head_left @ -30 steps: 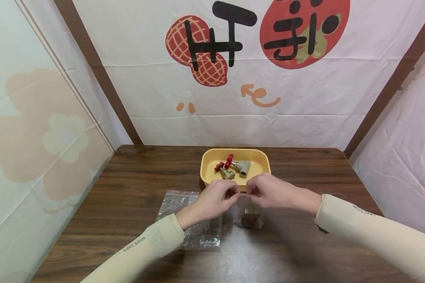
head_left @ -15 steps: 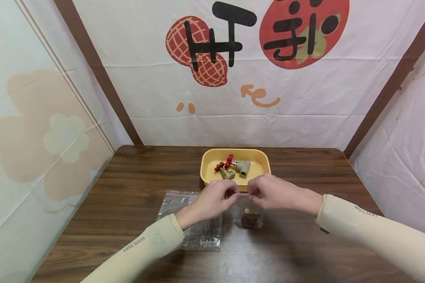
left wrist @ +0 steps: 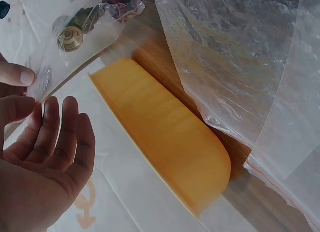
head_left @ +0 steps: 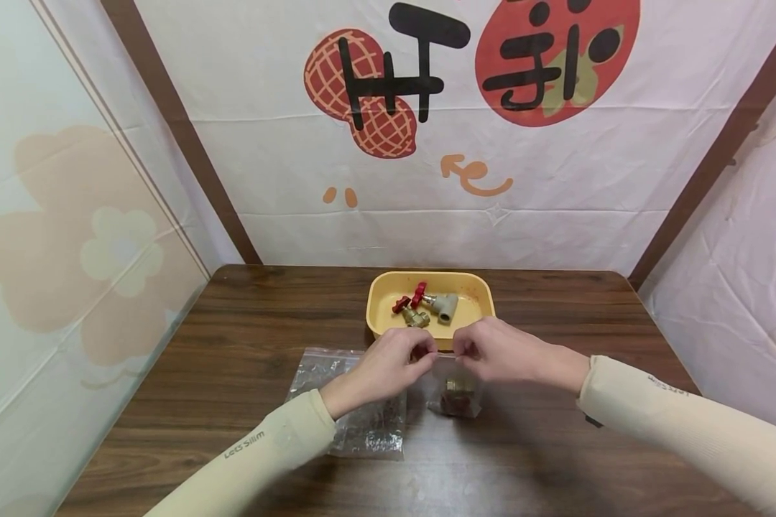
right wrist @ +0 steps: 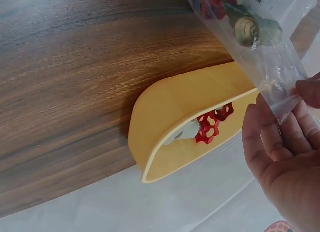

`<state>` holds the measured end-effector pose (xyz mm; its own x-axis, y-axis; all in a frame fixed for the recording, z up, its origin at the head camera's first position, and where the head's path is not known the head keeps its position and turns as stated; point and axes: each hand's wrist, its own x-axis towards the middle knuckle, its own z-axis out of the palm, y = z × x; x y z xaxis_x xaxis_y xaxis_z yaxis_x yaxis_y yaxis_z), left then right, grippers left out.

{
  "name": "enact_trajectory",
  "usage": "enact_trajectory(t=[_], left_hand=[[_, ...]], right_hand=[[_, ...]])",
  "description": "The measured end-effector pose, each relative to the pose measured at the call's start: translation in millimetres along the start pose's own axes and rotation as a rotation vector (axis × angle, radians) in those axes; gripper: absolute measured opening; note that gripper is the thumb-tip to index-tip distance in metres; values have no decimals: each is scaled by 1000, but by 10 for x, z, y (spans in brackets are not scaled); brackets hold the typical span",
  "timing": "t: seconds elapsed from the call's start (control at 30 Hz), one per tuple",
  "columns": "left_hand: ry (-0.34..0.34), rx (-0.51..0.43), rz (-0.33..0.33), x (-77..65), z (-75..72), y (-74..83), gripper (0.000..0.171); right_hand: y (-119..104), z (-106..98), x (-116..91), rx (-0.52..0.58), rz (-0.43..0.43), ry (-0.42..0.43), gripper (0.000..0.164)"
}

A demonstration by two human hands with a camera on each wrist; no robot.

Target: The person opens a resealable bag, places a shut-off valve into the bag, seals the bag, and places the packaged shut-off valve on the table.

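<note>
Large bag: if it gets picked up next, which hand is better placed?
Probably the left hand: in the head view it overlaps the large bag, while the right hand is farther off. Both hands hold the small bag at its top, so the left would likely let go first.

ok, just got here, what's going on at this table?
A person's left hand and right hand pinch the top edge of a small clear plastic bag with a red-handled brass valve inside; can't tell if it's sealed. A larger clear zip bag lies to its left. Behind, a yellow tray holds another brass valve and a gray valve, both with red handwheels.
</note>
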<state>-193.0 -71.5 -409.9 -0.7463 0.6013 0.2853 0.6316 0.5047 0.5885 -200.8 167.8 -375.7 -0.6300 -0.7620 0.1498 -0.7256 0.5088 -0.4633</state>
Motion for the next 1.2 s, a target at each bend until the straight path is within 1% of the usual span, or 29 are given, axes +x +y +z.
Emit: enact_trajectory(t=[0.13, 0.2, 0.4, 0.5, 0.63, 0.93, 1.2], left_hand=[[2, 15, 3, 2, -5, -3, 9], [2, 22, 8, 6, -6, -7, 10], [0, 29, 15, 13, -1, -15, 10], [-1, 29, 11, 13, -1, -13, 9], [-5, 15, 1, 6, -7, -10, 9], [-9, -8, -3, 1, -7, -17, 9], [6, -1, 2, -4, -3, -25, 9]], right_hand=[[5, -24, -22, 9, 40, -9, 17], [10, -31, -26, 12, 44, -10, 18], [19, -32, -28, 9, 2, 1, 20], [26, -32, -30, -6, -2, 3, 19], [39, -41, -41, -10, 39, -6, 19], [52, -48, -68, 62, 81, -24, 21], [84, -65, -104, 27, 79, -8, 20]])
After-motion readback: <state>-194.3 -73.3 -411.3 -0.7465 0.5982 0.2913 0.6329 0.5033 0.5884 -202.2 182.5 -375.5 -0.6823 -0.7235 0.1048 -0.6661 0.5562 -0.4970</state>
